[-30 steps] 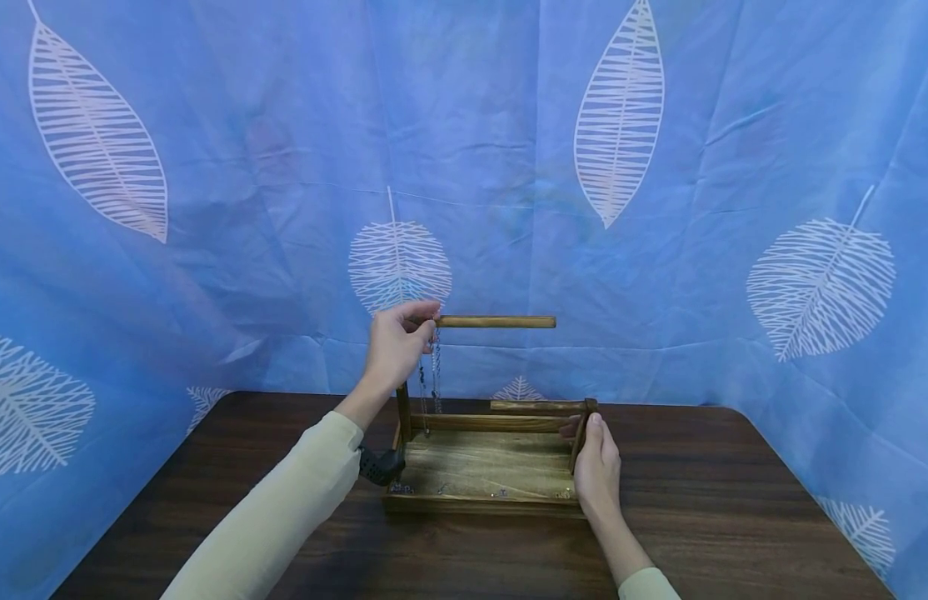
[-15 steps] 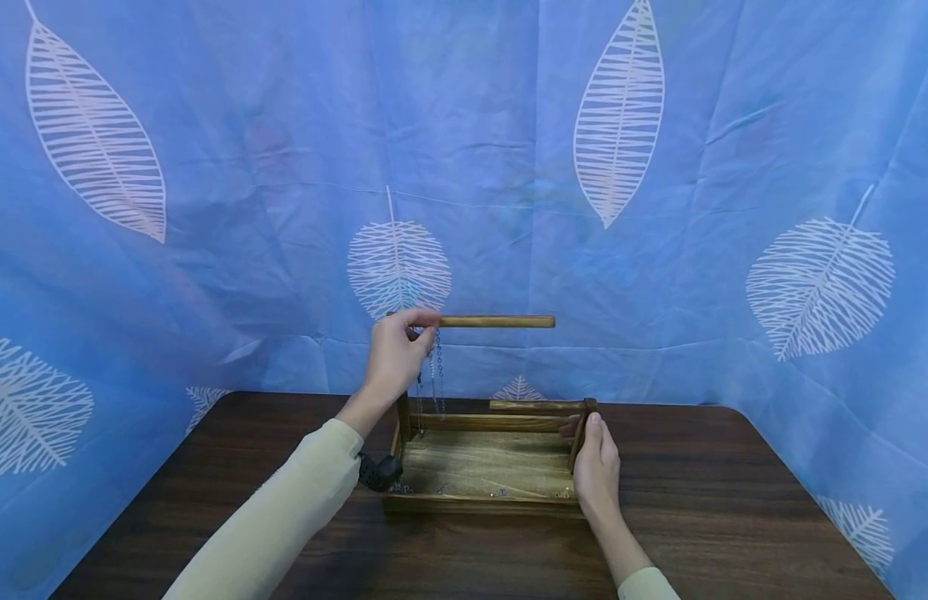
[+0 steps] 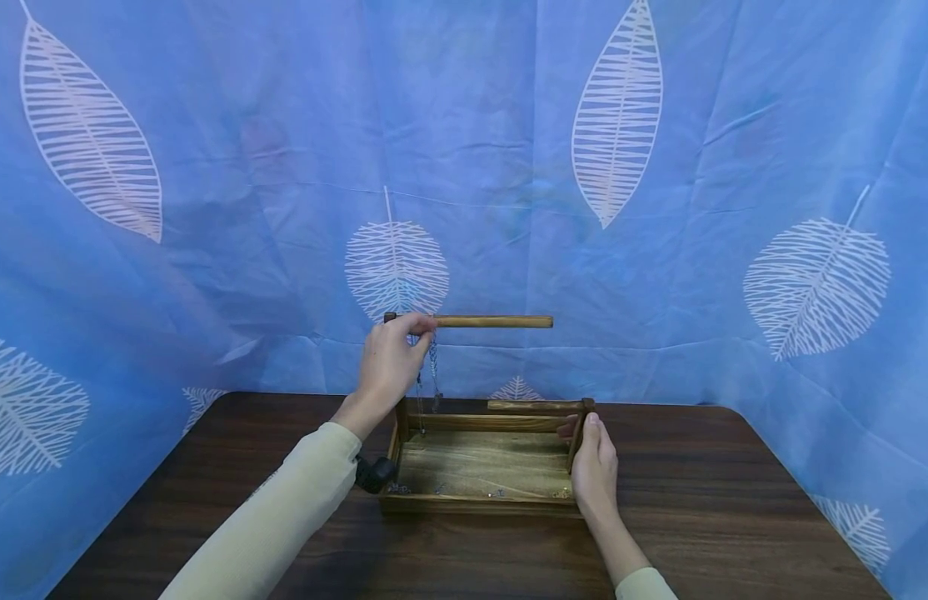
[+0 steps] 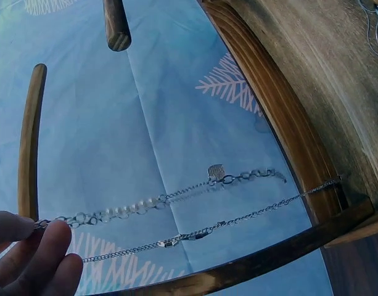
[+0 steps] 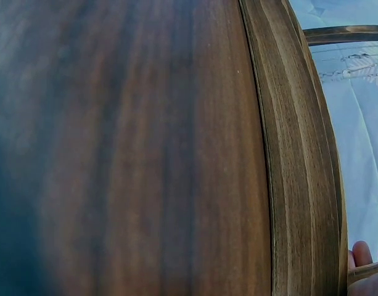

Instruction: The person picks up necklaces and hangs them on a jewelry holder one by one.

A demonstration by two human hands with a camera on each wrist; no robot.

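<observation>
A wooden jewelry stand [image 3: 479,458] with a shallow tray base stands on the table. At its upper bar [image 3: 494,322], my left hand [image 3: 392,354] pinches a silver chain with pearl-like beads [image 4: 130,208] and a small flat charm [image 4: 216,172]; the chain hangs free below the fingertips. A second, thinner silver chain [image 4: 238,219] hangs beside it, its top hidden behind my fingers. On the right side, my right hand [image 3: 595,467] grips the short post [image 3: 579,442] under the lower bar [image 3: 535,406], thumb in front and fingertips [image 5: 361,251] behind.
Several small shiny pieces [image 3: 496,492] lie along the tray's front edge, and fine chain [image 4: 377,28] shows in the left wrist view. The dark wooden table [image 3: 719,500] extends around the stand. A blue leaf-print cloth [image 3: 494,167] hangs behind.
My left hand has lowered slightly and shifted a little left along the upper bar. The hanging beaded chain has swung. My right hand has stayed on the post.
</observation>
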